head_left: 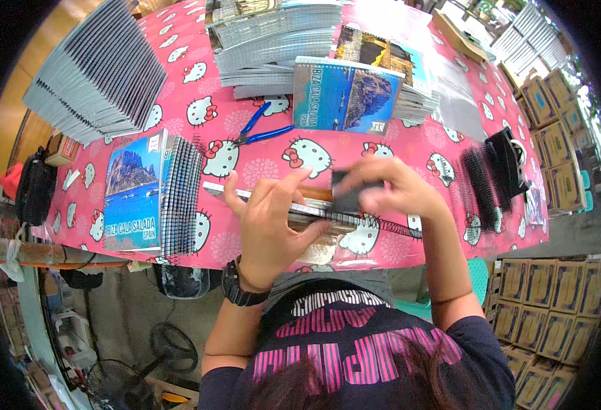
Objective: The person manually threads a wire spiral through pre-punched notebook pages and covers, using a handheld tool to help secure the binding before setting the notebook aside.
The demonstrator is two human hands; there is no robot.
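The step in hand appears to be threading a black coil [399, 229] along the edge of a notebook [309, 208], which is held tilted low in the middle of the frame, over the near edge of the pink-covered surface [235, 119]. The left hand [270, 219] has its fingers closed around the notebook, thumb on the near side, while the coil's free length sticks out toward the right, below the other wrist. The right hand [393, 184] is blurred, its fingers bent over a dark flat piece [355, 193] against the notebook; whether they grip it or only press on it, I cannot tell. The next move seems to call for a steady left hold, so the holes stay lined up, with light, even turning until the coil fills the whole edge. Trimming the excess would then probably need the blue-handled pliers [259, 130], which lie with handles spread in the upper middle, untouched. At the right of the frame stands a blurred bunch of dark coils [479, 188], and a fanned row of spiral-bound notebooks [177, 195] sits at the left, apparently finished pieces.
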